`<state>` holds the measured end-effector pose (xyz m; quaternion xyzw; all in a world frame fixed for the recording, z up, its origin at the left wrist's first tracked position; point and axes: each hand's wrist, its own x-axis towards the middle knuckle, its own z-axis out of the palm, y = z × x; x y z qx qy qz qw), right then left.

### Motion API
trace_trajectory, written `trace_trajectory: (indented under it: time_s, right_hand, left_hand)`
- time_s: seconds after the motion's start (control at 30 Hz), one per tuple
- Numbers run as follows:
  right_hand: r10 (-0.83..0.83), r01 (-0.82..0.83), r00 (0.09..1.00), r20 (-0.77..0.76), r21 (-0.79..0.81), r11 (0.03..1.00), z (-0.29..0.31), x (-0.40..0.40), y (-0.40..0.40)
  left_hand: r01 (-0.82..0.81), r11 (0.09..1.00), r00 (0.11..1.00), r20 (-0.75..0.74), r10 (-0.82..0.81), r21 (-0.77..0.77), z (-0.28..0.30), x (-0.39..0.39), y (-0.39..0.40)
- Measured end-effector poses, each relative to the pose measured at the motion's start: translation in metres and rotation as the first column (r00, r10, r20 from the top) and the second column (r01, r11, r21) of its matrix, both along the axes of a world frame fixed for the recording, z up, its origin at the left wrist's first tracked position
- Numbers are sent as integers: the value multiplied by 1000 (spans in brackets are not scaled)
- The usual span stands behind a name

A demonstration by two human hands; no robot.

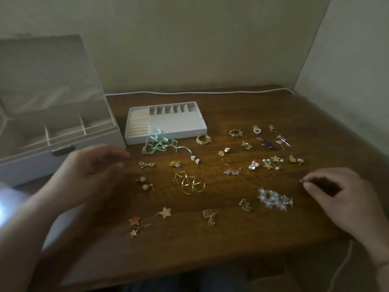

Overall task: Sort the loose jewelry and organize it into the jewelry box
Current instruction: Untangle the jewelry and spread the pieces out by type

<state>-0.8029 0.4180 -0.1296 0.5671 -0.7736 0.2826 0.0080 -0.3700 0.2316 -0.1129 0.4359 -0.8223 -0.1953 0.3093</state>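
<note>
The wooden surface [231,234] runs back to a pale wall, with a white cable [189,93] along its far edge; its near edge crosses the bottom of the view, and bare wood lies open along that near strip. The jewelry box [63,152] sits at the far left, lid raised, its divided compartments facing up. Just right of it lies the white tray insert [179,131], long axis running left to right, ring rolls at its left end, small cells along its far side. A mint ribbon [160,144] trails over the tray's front rim onto the wood. Loose jewelry spreads between the hands: a twisted gold chain [188,182] in the middle, a white flower cluster [274,199] near the right hand, star earrings [147,220] near the front. The left hand [88,175] hovers with fingers relaxed and apart, holding nothing. The right hand [341,194] pinches a tiny gold piece [301,181] between thumb and fingertip.
</note>
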Motion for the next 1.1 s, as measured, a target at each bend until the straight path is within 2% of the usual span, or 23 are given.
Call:
trace_trajectory:
  time_s: [0.1,0.27,0.4,0.53,0.67,0.77,0.9,1.1]
  right_hand:
    - [31,-31,999,8,21,999,-5,-3,2]
    - [60,-60,998,11,8,998,-6,-7,6]
    - [91,-91,996,26,-4,996,-10,-12,5]
    - [48,-19,971,235,-124,992,-3,-18,-5]
    - [-45,44,996,80,19,999,0,-40,-37]
    - [-21,16,999,40,105,994,1,-47,-48]
    - [21,-22,1000,5,78,997,-2,-48,-50]
    - [-7,7,1000,12,49,999,-5,-51,-48]
  left_hand:
    - [51,999,999,2,-51,1,-5,-3,4]
    - [35,999,998,-54,-36,-15,-17,-9,3]
    - [44,999,998,-44,-45,-29,-21,-7,0]
    - [13,998,997,-73,-17,-59,-26,-5,-5]
    - [7,997,996,-86,-14,-81,-32,-3,-12]
    - [35,995,996,-82,-44,-98,-34,2,-15]
    - [29,996,997,-66,-35,-89,-38,6,-21]
    - [19,997,1000,-20,-21,-80,-40,6,-24]
